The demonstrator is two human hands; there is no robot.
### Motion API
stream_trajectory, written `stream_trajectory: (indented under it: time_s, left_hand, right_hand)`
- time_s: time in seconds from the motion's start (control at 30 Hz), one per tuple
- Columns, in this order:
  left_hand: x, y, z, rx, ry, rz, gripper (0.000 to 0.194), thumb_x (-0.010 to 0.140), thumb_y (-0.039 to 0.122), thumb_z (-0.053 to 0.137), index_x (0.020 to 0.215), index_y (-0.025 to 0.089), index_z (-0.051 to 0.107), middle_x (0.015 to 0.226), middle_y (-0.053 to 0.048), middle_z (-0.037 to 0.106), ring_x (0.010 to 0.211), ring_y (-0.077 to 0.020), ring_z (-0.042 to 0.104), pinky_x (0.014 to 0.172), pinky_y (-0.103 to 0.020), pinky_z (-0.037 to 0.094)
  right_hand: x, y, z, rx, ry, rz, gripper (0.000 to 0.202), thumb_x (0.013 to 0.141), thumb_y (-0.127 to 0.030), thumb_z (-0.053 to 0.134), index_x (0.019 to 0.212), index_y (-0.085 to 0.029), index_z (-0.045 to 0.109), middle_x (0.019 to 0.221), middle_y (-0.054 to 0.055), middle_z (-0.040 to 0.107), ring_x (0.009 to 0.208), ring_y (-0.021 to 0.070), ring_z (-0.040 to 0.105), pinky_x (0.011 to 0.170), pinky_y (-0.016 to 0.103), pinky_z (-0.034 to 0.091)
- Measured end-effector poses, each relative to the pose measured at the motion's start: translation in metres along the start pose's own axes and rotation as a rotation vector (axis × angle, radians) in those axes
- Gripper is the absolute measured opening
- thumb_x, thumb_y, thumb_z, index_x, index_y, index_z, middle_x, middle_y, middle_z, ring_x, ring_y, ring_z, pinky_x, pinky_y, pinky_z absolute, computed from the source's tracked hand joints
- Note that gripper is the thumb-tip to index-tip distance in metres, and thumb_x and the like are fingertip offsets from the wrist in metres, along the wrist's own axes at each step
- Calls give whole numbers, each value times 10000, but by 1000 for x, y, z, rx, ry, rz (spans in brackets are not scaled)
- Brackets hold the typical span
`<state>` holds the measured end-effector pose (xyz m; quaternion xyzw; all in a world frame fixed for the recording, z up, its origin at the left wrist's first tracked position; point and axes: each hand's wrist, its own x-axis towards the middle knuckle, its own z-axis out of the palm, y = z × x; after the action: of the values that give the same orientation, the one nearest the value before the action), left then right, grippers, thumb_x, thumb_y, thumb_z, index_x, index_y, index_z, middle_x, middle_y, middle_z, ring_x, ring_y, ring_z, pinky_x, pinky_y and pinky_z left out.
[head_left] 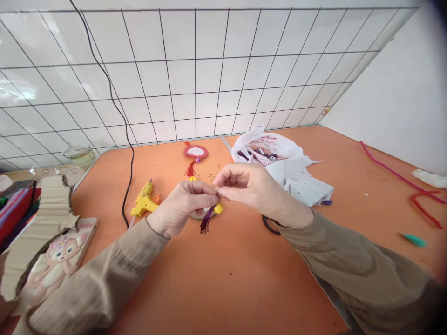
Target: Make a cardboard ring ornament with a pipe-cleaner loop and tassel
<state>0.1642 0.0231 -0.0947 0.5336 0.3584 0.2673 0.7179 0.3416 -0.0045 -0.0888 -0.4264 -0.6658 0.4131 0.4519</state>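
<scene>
My left hand [185,204] is closed in a pinch on the top of a dark purple tassel [206,222], whose threads hang down over the table. Fingertip to fingertip with it, my right hand [246,186] pinches something small at the tassel's upper end; the fingers hide what it is. Just below the fingertips shows a yellow bell [218,208]. A round, pale-edged piece [197,215] lies behind the tassel, mostly covered by my left hand. Above that hand a small yellow loop [193,178] peeks out.
Farther back lies a red oval ornament [196,151] with a red tassel. A yellow glue gun [145,201] and black cable [131,163] are to the left, beside torn cardboard [52,209]. Rightward are a white plastic bag [268,146], black scissor handle [270,225] and red pipe cleaners [424,209].
</scene>
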Motion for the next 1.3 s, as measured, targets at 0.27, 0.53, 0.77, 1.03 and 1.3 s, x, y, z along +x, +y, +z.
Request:
stream_trajectory:
  time_s: [0.27,0.53,0.77,1.03,1.3]
  left_hand:
    - [0,0,0,24,0,18,140,620,254,768,623,138,690,556,9,565,516,-71,391,510,-242,276]
    - [0,0,4,56,77,74,213,621,315,790,636,150,656,581,4,582,514,-86,465,472,-224,337]
    - [-4,-3,10,339,222,238,107,700,224,670,632,179,600,612,8,563,502,-109,509,461,-243,408]
    - [-2,-12,10,741,380,557,144,737,133,623,602,185,632,686,1,554,593,-104,470,570,-253,387]
    - [-2,-9,10,546,318,376,137,738,181,638,601,174,640,747,-15,590,595,-107,530,569,-255,429]
  right_hand:
    - [-1,-1,-1,-44,9,-14,37,739,-192,652,776,-190,645,768,7,672,701,134,642,636,280,527]
    - [0,0,0,-51,65,-32,33,752,-206,658,764,-182,639,770,10,677,684,124,630,637,277,531]
    - [0,1,1,-49,107,-9,46,749,-218,675,748,-186,642,756,4,683,705,132,643,672,288,541]
    - [1,3,4,36,122,29,43,714,-188,678,718,-188,635,742,8,698,716,145,670,669,291,552]
    - [0,1,8,-2,168,-25,35,712,-183,666,702,-191,634,730,16,699,707,155,669,692,318,572]
